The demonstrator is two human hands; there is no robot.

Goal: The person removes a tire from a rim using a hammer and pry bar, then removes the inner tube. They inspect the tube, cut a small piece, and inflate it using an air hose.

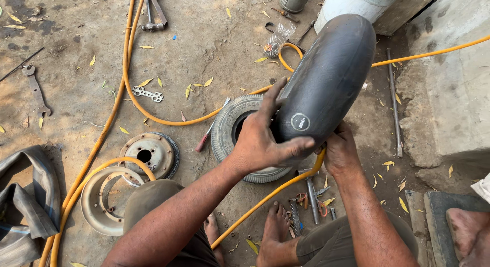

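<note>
An inflated black inner tube (329, 75) stands up in front of me, bulging and shiny. My left hand (260, 137) grips its lower left side, thumb across the rubber. Under the tube's bottom edge, my right hand (341, 149) pinches the spot where the yellow air hose (270, 195) meets it. A small grey tyre (229, 126) lies flat on the dirt just behind my left hand.
Two rusty wheel rim halves (148, 154) (104, 200) lie at left, with a flat inner tube (25, 200) beside them. Wrenches (35, 88), a multi-wrench (148, 94) and a screwdriver (206, 137) are scattered about. A concrete step (449, 93) stands at right. Another person's foot (467, 229) shows at lower right.
</note>
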